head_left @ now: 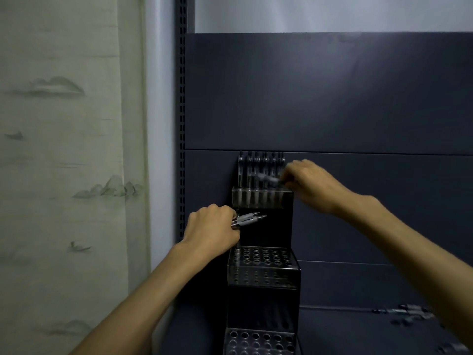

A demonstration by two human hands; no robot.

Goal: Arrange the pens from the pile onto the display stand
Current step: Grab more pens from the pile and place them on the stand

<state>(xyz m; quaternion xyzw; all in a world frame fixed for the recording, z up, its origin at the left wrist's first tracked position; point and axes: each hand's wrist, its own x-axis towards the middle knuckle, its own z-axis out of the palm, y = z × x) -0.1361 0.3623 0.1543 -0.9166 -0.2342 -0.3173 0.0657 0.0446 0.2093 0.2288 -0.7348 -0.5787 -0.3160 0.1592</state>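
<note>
Already the right hand [311, 184] is pinching one pen [268, 178] sideways before the display stand's [263, 267] full top tier, likely knocking seated pens. Meanwhile the left hand [212, 226] is gripping spare pens [249, 218]; the pile [407, 313] is lying near the shelf's right edge.

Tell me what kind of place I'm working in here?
Likely a shop or stationery display: a dark slotted shelving upright with back panels, a tiered pen display stand, and loose pens on the shelf.
</note>
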